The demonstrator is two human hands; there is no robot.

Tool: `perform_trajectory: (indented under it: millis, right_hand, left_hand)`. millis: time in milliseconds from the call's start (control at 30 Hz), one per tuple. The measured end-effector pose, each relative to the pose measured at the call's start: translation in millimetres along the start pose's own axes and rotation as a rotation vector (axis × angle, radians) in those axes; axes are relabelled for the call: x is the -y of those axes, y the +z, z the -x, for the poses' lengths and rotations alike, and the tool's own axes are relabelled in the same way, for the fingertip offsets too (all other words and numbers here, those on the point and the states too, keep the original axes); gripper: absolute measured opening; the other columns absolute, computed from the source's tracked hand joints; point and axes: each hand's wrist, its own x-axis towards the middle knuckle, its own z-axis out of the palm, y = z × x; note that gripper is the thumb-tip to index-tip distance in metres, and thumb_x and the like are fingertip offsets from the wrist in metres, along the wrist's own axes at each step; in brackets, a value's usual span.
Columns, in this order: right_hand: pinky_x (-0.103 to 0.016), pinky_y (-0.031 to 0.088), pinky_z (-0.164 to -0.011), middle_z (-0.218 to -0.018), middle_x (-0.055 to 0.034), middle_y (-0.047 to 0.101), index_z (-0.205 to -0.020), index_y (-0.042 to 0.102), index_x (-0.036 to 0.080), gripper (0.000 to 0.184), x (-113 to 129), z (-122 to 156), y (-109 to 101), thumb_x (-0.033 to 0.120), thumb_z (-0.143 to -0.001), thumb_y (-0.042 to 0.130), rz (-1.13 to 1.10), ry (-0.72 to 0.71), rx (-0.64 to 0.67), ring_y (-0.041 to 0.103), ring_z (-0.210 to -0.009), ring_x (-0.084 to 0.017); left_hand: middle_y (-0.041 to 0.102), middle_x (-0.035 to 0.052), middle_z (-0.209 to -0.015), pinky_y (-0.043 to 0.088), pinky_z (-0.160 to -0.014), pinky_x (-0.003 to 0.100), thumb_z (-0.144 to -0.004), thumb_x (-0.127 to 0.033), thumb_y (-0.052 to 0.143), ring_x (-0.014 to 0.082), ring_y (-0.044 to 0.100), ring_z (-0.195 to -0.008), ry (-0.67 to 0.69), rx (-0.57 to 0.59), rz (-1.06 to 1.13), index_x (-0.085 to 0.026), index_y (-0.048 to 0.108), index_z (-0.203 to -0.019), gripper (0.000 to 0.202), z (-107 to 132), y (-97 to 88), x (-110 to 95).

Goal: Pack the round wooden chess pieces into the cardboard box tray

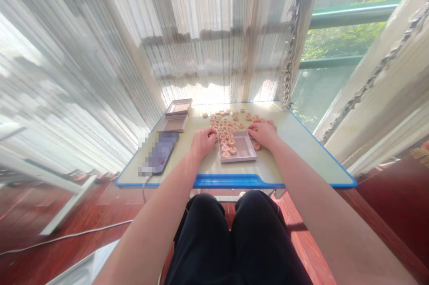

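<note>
A shallow square tray lies on the table in front of me with several round wooden chess pieces in its left half. Many more loose pieces are scattered just beyond it. My left hand rests at the tray's left edge, fingers curled around a piece near the tray's far left corner. My right hand lies at the tray's right far corner, fingers bent over loose pieces; what they grip is hidden.
The small table has a blue rim and a blue front lip. A phone with a cable lies at the left. Two stacked flat boxes sit at the far left. Curtains and a window stand behind.
</note>
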Motion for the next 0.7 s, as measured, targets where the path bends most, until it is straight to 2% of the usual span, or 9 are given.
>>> perform_trajectory:
  millis: [133,267,333,433,500,600,700]
  right_hand:
    - [-0.046,0.035,-0.09,-0.107,-0.007,0.066,-0.085,0.071,0.024,0.024,4.7,0.6,-3.1,0.041,-0.076,0.058,-0.016,0.007,-0.033,0.046,-0.108,-0.033]
    - [-0.04,0.041,-0.086,-0.086,-0.0053,0.067,-0.091,0.066,0.021,0.02,7.8,2.9,-5.6,0.033,-0.079,0.056,-0.217,-0.125,-0.136,0.054,-0.092,-0.024]
    - [-0.035,0.045,-0.08,-0.086,-0.0042,0.066,-0.096,0.065,0.021,0.022,7.5,4.1,-5.4,0.03,-0.081,0.052,-0.353,-0.201,-0.172,0.057,-0.082,-0.02]
    - [-0.033,0.047,-0.082,-0.089,-0.0053,0.065,-0.093,0.068,0.021,0.023,5.7,4.8,-4.1,0.025,-0.083,0.047,-0.438,-0.292,-0.21,0.06,-0.084,-0.019]
    - [-0.033,0.048,-0.083,-0.092,-0.0065,0.066,-0.092,0.069,0.019,0.024,4.8,4.9,-3.8,0.02,-0.081,0.048,-0.44,-0.284,-0.231,0.062,-0.085,-0.019]
    - [-0.033,0.051,-0.079,-0.101,-0.0071,0.065,-0.102,0.067,0.019,0.032,4.7,5.4,-5.0,0.013,-0.074,0.052,-0.437,-0.215,-0.229,0.063,-0.075,-0.016]
    - [-0.033,0.052,-0.078,-0.106,-0.0078,0.065,-0.107,0.065,0.019,0.035,6.2,7.0,-7.8,0.015,-0.074,0.055,-0.43,-0.184,-0.205,0.064,-0.072,-0.015]
  left_hand:
    - [0.07,0.0026,-0.078,0.045,-0.071,0.024,-0.075,-0.019,0.044,0.0168,0.062,-0.076,-0.008,0.019,-0.012,-0.02,0.069,-0.081,0.026,-0.4,-1.1,-0.9]
    - [0.071,0.0029,-0.081,0.046,-0.074,0.025,-0.075,-0.018,0.046,0.0173,0.063,-0.079,-0.023,0.012,-0.01,-0.02,0.069,-0.082,0.024,0.5,-1.8,-2.3]
    - [0.071,0.0033,-0.082,0.046,-0.074,0.025,-0.075,-0.017,0.046,0.0173,0.063,-0.079,-0.024,0.002,0.001,-0.019,0.068,-0.086,0.025,0.6,-1.2,-2.2]
    - [0.07,0.003,-0.08,0.047,-0.073,0.026,-0.075,-0.016,0.045,0.017,0.063,-0.077,-0.038,-0.014,0.018,-0.018,0.065,-0.097,0.03,-0.3,0.5,-0.4]
    - [0.07,0.0024,-0.078,0.047,-0.074,0.027,-0.074,-0.015,0.046,0.0172,0.063,-0.077,-0.046,-0.02,0.028,-0.018,0.062,-0.102,0.032,-1.3,1.6,1.1]
    - [0.069,0.0019,-0.076,0.047,-0.074,0.028,-0.074,-0.016,0.047,0.0178,0.063,-0.077,-0.056,-0.024,0.041,-0.018,0.059,-0.104,0.033,-2.0,2.8,2.9]
    - [0.069,0.0018,-0.076,0.046,-0.073,0.028,-0.074,-0.016,0.047,0.0178,0.063,-0.077,-0.066,-0.019,0.049,-0.019,0.059,-0.104,0.032,-1.6,3.2,3.5]
